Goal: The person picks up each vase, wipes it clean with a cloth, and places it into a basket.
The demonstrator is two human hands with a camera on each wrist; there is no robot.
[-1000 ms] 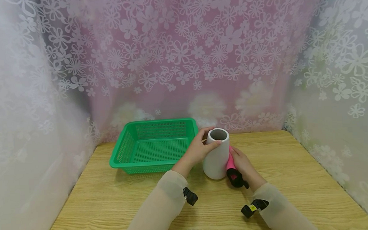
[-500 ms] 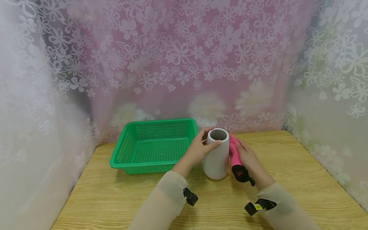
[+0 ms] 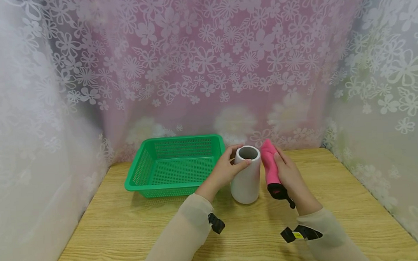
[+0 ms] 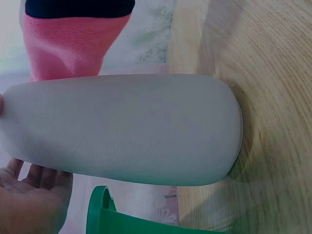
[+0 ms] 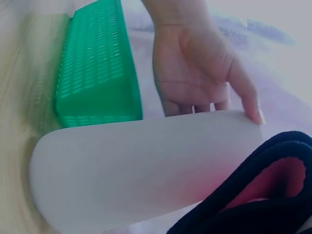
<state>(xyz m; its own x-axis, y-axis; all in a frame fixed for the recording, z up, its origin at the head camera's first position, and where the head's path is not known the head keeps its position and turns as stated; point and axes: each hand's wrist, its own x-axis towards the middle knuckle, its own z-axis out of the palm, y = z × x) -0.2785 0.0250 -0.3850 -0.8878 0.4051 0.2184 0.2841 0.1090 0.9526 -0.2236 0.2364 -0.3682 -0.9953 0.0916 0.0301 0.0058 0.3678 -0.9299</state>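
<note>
A tall white vase (image 3: 245, 183) stands upright on the table, its round mouth upward. My left hand (image 3: 226, 168) grips it near the rim, thumb in front and fingers around the far left side. Just right of the vase, my right hand (image 3: 291, 177) holds a soft pink fabric piece with a black cuff (image 3: 270, 163), raised above the table. That piece's cuffed opening faces down toward me, and a black strap hangs from it. In the right wrist view the black cuff (image 5: 243, 190) shows a pink inside. The right hand's fingers are mostly hidden behind the fabric.
A green plastic basket (image 3: 174, 190) with perforated walls sits to the left, behind my left forearm. The wooden table (image 3: 129, 235) extends to a floral curtain (image 3: 206, 68) at the back. More curtains hang at both sides.
My right hand has moved up and to the right with the pink fabric piece, away from the vase's side. My left hand and the vase have stayed in place.
</note>
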